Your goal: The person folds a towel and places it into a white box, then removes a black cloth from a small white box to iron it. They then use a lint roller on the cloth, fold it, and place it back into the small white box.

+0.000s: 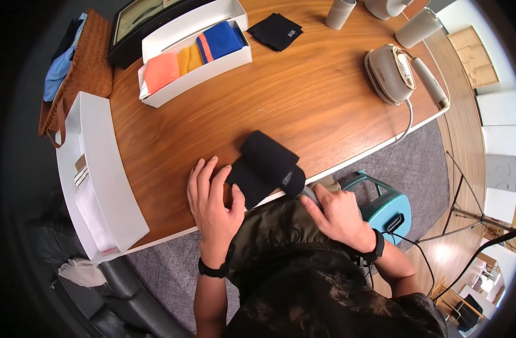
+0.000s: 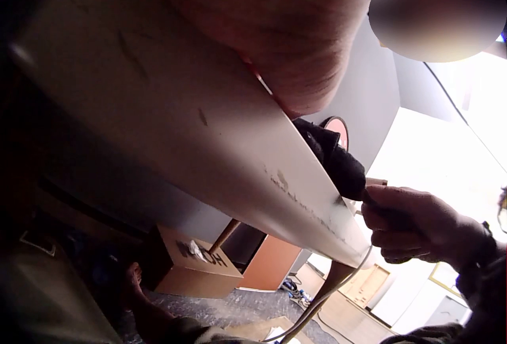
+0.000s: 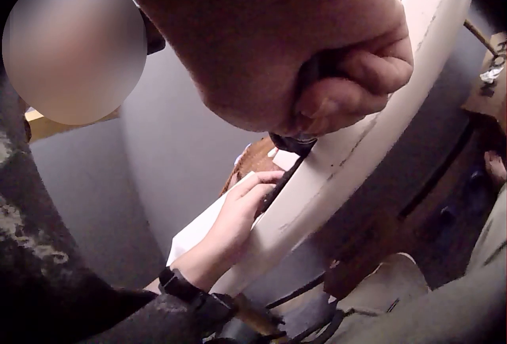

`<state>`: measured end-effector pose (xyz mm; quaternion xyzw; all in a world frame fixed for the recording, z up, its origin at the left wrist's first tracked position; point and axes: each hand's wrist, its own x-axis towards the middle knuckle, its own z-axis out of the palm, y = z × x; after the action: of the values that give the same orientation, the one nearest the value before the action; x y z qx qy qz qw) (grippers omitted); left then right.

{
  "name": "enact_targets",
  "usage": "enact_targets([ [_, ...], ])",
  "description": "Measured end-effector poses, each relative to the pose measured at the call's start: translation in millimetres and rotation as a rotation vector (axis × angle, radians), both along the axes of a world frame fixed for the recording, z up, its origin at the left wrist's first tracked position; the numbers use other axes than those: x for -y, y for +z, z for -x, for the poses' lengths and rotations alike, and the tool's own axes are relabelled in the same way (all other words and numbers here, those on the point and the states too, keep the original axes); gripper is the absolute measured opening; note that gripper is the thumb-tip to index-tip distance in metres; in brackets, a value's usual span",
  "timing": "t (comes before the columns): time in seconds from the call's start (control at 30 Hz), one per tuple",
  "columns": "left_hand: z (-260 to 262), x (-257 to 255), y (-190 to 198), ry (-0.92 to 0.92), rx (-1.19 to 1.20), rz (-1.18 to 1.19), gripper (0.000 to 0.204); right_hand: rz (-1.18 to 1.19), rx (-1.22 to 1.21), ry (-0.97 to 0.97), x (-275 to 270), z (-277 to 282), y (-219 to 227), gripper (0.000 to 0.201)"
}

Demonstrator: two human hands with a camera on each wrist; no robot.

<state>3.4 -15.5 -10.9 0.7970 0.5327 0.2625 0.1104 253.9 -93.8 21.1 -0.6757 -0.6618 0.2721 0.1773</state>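
Black cloth [image 1: 249, 180] lies at the table's front edge, with a thick black piece [image 1: 269, 155] on top of it. My left hand [image 1: 215, 205] rests on the tabletop with fingers spread, its thumb and fingertips at the cloth's left side. At the cloth's right, my right hand [image 1: 341, 219] grips the grey handle [image 1: 309, 194] of a tool, with a rounded black end [image 1: 292, 181] beyond it. I cannot tell the tool's kind. In the right wrist view, curled fingers [image 3: 341, 94] wrap the handle. The left wrist view has the black end [image 2: 344, 173] sticking out from the fist.
A white box [image 1: 198, 73] of folded coloured cloths stands at the back; another white box [image 1: 114, 186] lines the left edge. Folded black cloth [image 1: 275, 32] lies behind. A corded garment steamer [image 1: 390, 76] sits at right. Below are a teal stool [image 1: 388, 211] and black sofa [image 1: 151, 293].
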Motion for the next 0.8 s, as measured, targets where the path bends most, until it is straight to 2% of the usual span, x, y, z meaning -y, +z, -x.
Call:
enact_targets([
  [0.17, 0.3, 0.0, -2.1, 0.007, 0.000, 0.002, 0.037, 0.048, -0.028, 0.075, 7.0, 8.9, -2.0, 0.037],
  [0.7, -1.3, -0.1, 0.8, 0.010, 0.002, 0.004, 0.035, 0.057, -0.048, 0.057, 4.5, 5.7, -5.9, 0.035],
  [0.8, 0.7, -0.1, -2.3, 0.005, 0.006, 0.002, 0.038, -0.030, -0.071, 0.059, 4.6, 4.5, -10.3, 0.038],
])
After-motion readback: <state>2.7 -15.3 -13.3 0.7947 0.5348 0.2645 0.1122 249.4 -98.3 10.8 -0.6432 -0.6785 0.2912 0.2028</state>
